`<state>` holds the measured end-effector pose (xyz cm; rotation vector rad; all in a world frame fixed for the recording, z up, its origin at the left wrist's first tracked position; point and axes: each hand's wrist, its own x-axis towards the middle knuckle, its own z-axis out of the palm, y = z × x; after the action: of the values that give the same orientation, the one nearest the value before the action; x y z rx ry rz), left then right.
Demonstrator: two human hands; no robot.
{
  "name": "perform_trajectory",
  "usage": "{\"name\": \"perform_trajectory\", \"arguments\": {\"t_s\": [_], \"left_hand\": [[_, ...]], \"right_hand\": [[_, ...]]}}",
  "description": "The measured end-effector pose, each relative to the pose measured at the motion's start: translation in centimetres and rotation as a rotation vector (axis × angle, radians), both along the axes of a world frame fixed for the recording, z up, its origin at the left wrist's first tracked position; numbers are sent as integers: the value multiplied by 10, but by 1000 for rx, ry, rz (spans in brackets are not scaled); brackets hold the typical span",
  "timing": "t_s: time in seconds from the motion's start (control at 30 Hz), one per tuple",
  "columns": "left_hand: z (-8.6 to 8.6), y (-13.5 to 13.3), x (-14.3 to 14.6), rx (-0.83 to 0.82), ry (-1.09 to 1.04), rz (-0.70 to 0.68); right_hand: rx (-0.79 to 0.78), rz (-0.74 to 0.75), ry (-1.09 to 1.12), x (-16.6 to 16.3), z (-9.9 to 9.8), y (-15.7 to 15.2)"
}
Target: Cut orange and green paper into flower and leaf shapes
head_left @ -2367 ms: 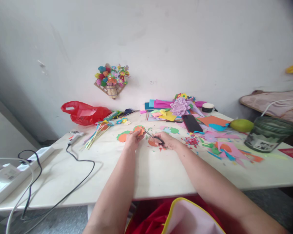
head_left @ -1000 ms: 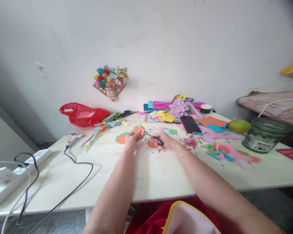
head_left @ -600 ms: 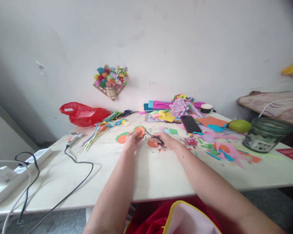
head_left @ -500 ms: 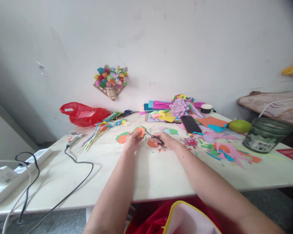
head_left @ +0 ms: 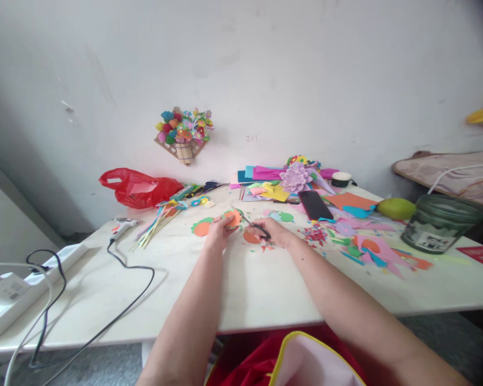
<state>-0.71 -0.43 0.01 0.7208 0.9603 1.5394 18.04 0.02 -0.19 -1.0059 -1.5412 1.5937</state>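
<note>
My left hand (head_left: 217, 230) pinches an orange foam flower shape (head_left: 232, 217) just above the white table (head_left: 249, 289). My right hand (head_left: 272, 231) is closed round the black handles of small scissors (head_left: 253, 225), whose blades point up-left and reach the orange shape's right edge. Another orange cut-out with a green edge (head_left: 202, 228) lies left of my left hand. An orange piece (head_left: 250, 237) lies under the scissors.
A glue gun (head_left: 122, 226) with a black cord (head_left: 124, 279) and a white power strip (head_left: 28, 289) sit at the left. A red plastic bag (head_left: 139, 187), coloured sticks (head_left: 156, 222), stacked foam sheets (head_left: 273, 177), a black phone (head_left: 314, 205), a green fruit (head_left: 397, 208), a glass jar (head_left: 440, 222) and scraps (head_left: 370, 249) crowd the back and right.
The hands stay in place. The orange shape has turned slightly in my left fingers and the scissor blades have shifted a little along its edge.
</note>
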Motion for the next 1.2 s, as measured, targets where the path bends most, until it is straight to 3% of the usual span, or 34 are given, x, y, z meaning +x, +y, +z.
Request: {"name": "perform_trajectory", "arguments": {"t_s": [0.53,1.2], "left_hand": [[-3,2,15,90,3,127],[-2,-2,29,116,13,224]], "right_hand": [[-27,-45,-7,-4,10,-11],[11,-109,41,-16,7,-14]]}}
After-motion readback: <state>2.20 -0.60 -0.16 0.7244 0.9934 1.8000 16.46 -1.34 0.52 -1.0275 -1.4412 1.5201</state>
